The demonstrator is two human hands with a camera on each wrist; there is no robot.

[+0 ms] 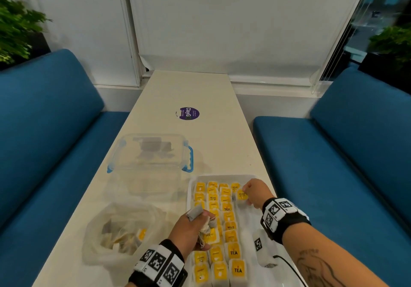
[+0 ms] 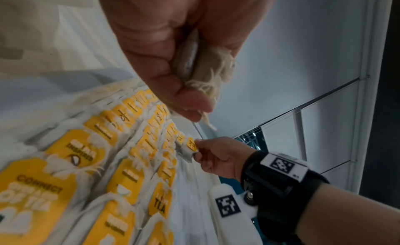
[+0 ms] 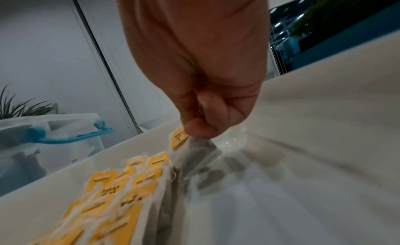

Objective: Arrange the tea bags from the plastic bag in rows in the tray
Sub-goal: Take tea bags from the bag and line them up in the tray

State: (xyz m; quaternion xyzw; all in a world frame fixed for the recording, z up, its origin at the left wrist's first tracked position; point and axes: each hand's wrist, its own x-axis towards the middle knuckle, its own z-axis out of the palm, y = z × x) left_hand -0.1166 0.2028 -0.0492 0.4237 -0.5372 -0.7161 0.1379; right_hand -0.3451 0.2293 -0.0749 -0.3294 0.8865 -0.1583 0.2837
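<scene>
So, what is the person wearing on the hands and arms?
Both forearms are bare, no sleeves. Each wrist carries a black band with white blocks printed with black square codes. A white tagged module with a black cable hangs under the right wrist. The right forearm has a dark tattoo.

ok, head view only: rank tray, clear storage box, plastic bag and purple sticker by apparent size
1. tray, part of it cut off by the frame's bottom edge
2. clear storage box and plastic bag: these look alike, and the bag is nearer the camera, so no ranking
3. purple sticker, clearly the smallest, also the farthest
</scene>
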